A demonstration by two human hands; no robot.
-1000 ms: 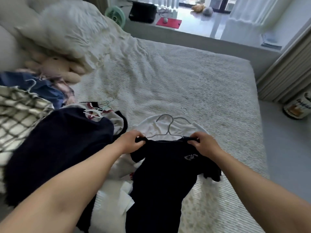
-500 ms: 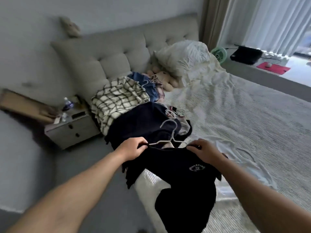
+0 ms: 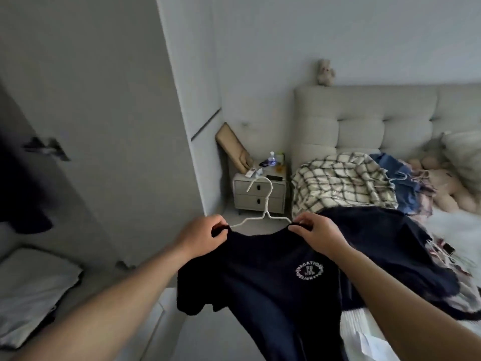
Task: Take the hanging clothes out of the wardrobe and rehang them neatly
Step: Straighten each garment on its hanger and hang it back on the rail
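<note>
**Bedroom corner, dim flat light**

Pale grey walls (image 3: 286, 35). Tufted grey headboard (image 3: 377, 121) against the back wall, small plush toy (image 3: 325, 72) on its top edge. Two-drawer nightstand (image 3: 260, 194) between headboard and a tall white panel (image 3: 192, 100), bottle (image 3: 272, 158) and small clutter on top. Tan flat item (image 3: 234, 147) leans on the wall behind it.

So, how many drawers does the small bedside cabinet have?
2: the upper drawer and the lower drawer, stacked on the front of the bedside cabinet between the wardrobe and the bed. The white hanger crosses them partly.
</note>
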